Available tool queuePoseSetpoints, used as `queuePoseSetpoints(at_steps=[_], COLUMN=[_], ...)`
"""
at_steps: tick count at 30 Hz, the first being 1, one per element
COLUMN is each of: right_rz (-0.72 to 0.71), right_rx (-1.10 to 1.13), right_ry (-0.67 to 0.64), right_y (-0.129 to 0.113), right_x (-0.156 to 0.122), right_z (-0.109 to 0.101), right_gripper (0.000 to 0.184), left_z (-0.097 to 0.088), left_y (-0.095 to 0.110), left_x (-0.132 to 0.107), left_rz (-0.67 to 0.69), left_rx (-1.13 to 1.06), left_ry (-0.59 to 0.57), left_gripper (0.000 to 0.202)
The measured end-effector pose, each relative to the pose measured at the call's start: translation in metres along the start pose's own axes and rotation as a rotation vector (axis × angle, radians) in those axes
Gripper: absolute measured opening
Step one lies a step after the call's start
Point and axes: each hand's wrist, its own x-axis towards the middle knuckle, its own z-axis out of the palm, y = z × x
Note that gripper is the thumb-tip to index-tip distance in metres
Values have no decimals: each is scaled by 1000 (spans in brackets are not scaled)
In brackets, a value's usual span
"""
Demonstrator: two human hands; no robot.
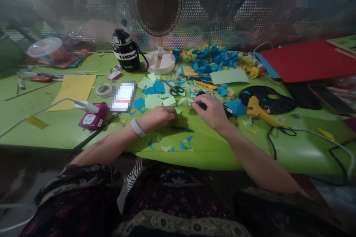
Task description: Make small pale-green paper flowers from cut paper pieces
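Observation:
My left hand (162, 116), a white band around its wrist, is closed low over the table with its fingers curled. Whatever it grips is hidden, though pale green paper lies just beyond its fingertips. To the right, the thumb and fingers of my right hand (211, 110) pinch the edge of a small pale green paper piece (185, 102). Black-handled scissors (177, 90) rest among cut scraps beyond both hands. A dark blue twisted object (181, 129) lies between my hands, nearer to me. Blue and green offcuts (185, 143) are scattered by the front edge.
A fan (160, 61) and black bottle (126, 52) stand at the back, beside piled blue and yellow folded paper (214, 59). Leftward are a phone (123, 97), tape roll (104, 90) and purple power adapter (93, 116). A corded yellow glue gun (263, 113) lies right, near red sheets (308, 61).

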Motion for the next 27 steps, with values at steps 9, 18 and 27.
queuePoseSetpoints(at_steps=[9, 18, 27], right_rz=[-28, -190, -232], right_rx=[-51, -280, -273], right_ry=[-1, 56, 74], right_y=[-2, -30, -31], right_x=[-3, -8, -13], right_z=[1, -5, 2], right_gripper=[19, 18, 11], left_z=[-3, 1, 0], left_y=[8, 20, 21], left_x=[2, 5, 8], left_rz=[-42, -116, -213], left_rx=[-265, -279, -339], left_ry=[245, 542, 543], left_gripper=[19, 17, 16])
